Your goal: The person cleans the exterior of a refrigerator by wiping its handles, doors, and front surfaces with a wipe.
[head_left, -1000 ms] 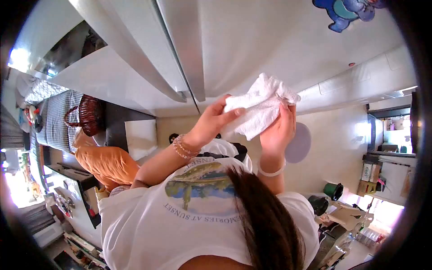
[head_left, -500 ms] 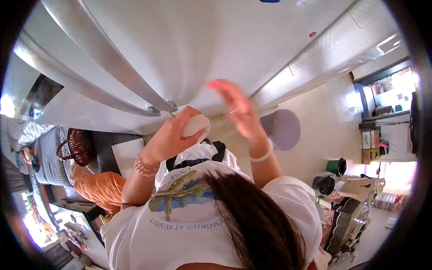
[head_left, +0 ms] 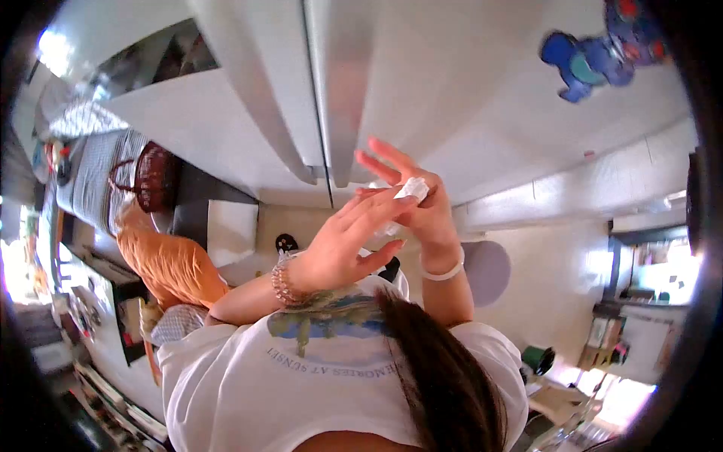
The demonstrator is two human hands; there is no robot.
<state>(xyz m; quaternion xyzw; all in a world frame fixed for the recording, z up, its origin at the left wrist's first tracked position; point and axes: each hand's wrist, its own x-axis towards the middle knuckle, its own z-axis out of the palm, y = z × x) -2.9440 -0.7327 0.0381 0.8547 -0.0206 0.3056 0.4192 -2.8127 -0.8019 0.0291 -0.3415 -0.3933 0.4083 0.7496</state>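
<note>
A crumpled white tissue [head_left: 413, 189] is between my two hands, in front of the refrigerator doors. My left hand [head_left: 339, 239], with a beaded bracelet at the wrist, reaches across and presses the tissue against my right hand with its fingers. My right hand [head_left: 435, 215] wears a pale wristband and is tilted up, its fingers stretched out and apart. Part of its palm is hidden behind the left fingers and the tissue.
Close ahead stands a refrigerator [head_left: 429, 90] with two long handles and a blue character sticker [head_left: 584, 64]. A grey round stool [head_left: 486, 273] is on the floor at right. On the left are a dark woven basket [head_left: 156, 177] and an orange cloth [head_left: 169, 256].
My right hand has come in from the side to meet the left. My left hand has moved right with the tissue onto it. The view has shifted, showing the sticker.
</note>
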